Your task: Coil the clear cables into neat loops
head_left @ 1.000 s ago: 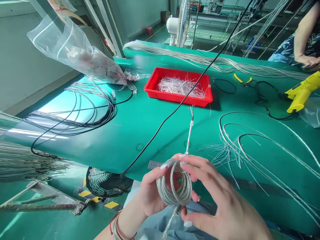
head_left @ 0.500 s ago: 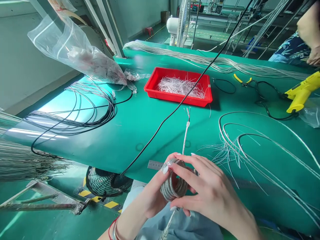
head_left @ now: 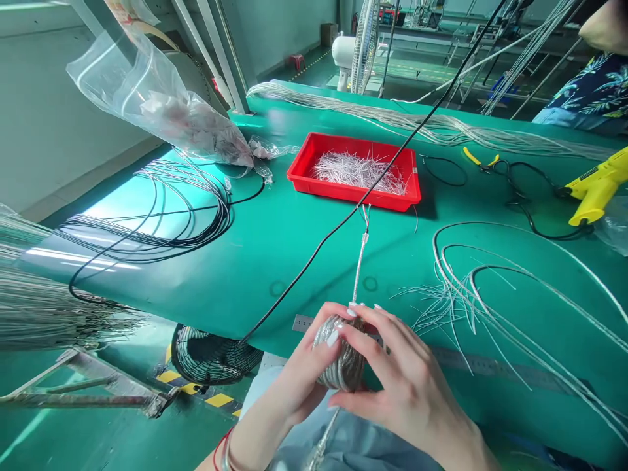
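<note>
Both my hands hold a small coil of silver braided cable [head_left: 339, 360] just in front of the green table's near edge. My left hand [head_left: 301, 383] grips the coil from the left, thumb on top. My right hand [head_left: 402, 386] wraps its fingers over the coil from the right. One cable end [head_left: 362, 245] sticks up from the coil towards a red tray [head_left: 314, 183], with stripped wires at its tip. The other end [head_left: 318, 445] trails down over my lap.
The red tray holds short silver wire pieces. Black cable loops [head_left: 161, 216] lie left, a plastic bag [head_left: 161, 111] above them. Loose silver cables [head_left: 490, 288] spread right. A yellow glue gun [head_left: 596, 186], yellow pliers [head_left: 478, 159] and another person's patterned sleeve [head_left: 589, 85] are far right. A taut black cord [head_left: 314, 252] crosses the table.
The coil has been squeezed from a wide open loop into a tighter bundle, and my right fingers have closed further over it. The other person's hand has withdrawn at the far right.
</note>
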Demonstrator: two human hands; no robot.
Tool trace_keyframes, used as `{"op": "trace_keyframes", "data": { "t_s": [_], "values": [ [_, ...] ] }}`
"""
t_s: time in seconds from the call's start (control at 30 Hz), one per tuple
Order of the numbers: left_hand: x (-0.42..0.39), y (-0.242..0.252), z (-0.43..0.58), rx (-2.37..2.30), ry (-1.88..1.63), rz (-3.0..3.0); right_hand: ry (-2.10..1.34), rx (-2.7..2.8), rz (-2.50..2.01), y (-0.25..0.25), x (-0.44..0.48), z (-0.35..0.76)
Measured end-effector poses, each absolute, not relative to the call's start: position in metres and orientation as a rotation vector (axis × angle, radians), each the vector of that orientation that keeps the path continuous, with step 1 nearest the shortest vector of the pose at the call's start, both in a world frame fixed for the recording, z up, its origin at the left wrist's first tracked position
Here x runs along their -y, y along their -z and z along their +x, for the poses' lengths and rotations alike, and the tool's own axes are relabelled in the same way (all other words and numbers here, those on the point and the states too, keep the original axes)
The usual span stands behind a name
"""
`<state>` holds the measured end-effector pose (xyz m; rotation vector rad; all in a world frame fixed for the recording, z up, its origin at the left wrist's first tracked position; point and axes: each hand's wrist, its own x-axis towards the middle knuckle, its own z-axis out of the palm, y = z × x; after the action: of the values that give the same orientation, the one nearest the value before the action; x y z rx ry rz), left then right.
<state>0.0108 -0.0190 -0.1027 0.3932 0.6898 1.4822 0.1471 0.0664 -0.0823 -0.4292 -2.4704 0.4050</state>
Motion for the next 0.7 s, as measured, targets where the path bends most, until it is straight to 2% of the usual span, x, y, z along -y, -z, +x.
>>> {"op": "trace_keyframes", "data": {
  "t_s": [0.13, 0.43, 0.7],
  "values": [
    [0.021, 0.100, 0.014, -0.692, -1.480, 0.424, -0.481, 2.464, -0.449, 0.079, -0.068, 0.151],
    [0.020, 0.104, 0.016, -0.593, -1.490, 0.488, -0.365, 2.315, -0.518, 0.083, -0.059, 0.142],
    [0.018, 0.107, 0.016, -0.592, -1.453, 0.402, -0.513, 2.338, -0.594, 0.086, -0.059, 0.142]
  ]
}}
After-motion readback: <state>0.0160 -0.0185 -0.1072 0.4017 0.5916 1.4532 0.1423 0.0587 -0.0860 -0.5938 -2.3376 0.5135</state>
